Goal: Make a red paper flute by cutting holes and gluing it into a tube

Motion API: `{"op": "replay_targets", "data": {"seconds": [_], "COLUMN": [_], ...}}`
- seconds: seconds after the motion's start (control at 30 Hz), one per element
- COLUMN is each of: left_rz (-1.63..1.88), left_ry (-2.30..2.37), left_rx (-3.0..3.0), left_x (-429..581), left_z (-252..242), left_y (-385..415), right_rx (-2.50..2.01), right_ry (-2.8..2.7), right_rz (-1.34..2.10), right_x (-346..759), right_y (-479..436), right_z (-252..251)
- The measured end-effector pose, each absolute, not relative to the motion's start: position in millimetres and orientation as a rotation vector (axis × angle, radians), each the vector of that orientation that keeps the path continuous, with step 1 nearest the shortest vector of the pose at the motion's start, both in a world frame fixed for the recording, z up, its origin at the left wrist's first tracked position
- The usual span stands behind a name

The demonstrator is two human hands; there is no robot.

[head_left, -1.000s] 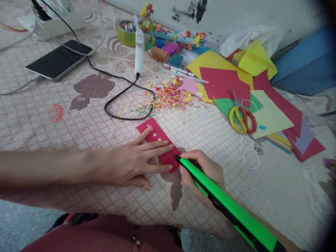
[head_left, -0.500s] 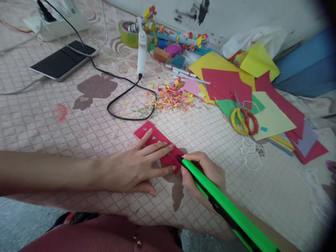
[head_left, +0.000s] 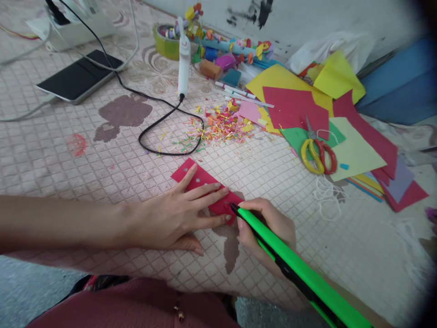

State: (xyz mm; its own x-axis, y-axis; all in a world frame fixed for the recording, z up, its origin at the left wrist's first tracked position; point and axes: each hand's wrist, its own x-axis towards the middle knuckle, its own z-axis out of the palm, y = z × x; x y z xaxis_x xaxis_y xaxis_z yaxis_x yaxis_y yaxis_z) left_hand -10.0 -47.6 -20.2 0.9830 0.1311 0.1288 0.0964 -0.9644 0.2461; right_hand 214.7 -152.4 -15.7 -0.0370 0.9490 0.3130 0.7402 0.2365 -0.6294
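A red strip point(head_left: 218, 206) with a row of small round holes or light spots lies slantwise on the cloth. My left hand point(head_left: 180, 214) rests flat across it, fingers spread, pressing it against the table. My right hand point(head_left: 269, 223) is closed around the front part of a long green-and-black tool point(head_left: 300, 264), whose exact kind I cannot make out. The tool's black tip touches the strip's lower right end, just beside my left fingertips. Its body runs back past my right forearm to the bottom edge of the view.
Yellow-and-red-handled scissors point(head_left: 318, 155) lie on coloured sheets point(head_left: 297, 109) at right. Colourful scraps point(head_left: 225, 125) are piled beyond the strip. A white device point(head_left: 183, 68) stands upright, its black cable point(head_left: 139, 136) looping nearby. A phone-like black slab point(head_left: 80, 75) lies at left. White string point(head_left: 327, 196) lies below the scissors.
The red strip has slid slightly toward the upper left at its far end. Both hands stay nearly in place, with the tool's tip still on the strip.
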Motion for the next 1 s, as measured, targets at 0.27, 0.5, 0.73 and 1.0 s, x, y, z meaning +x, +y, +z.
{"op": "replay_targets", "data": {"seconds": [0.27, 0.5, 0.73, 1.0], "left_rz": [0.2, 0.224, 0.199, 0.198], "left_ry": [0.162, 0.159, 0.155, 0.162], "left_rx": [2.876, 2.881, 2.868, 2.86], "left_x": [-10.6, -11.3, -12.5, -12.1], "left_z": [-21.8, -24.5, -25.1, -25.9], "left_y": [-46.2, -46.4, -45.9, -46.6], "right_rx": [-1.604, -1.607, -1.595, -1.6], "right_ry": [-1.706, -1.759, -1.792, -1.809], "right_rz": [0.479, 0.514, 0.511, 0.516], "right_x": [218.0, 218.7, 218.4, 218.4], "right_y": [-146.4, -148.4, -148.2, -147.1], "right_z": [-13.0, -14.5, -15.9, -14.9]}}
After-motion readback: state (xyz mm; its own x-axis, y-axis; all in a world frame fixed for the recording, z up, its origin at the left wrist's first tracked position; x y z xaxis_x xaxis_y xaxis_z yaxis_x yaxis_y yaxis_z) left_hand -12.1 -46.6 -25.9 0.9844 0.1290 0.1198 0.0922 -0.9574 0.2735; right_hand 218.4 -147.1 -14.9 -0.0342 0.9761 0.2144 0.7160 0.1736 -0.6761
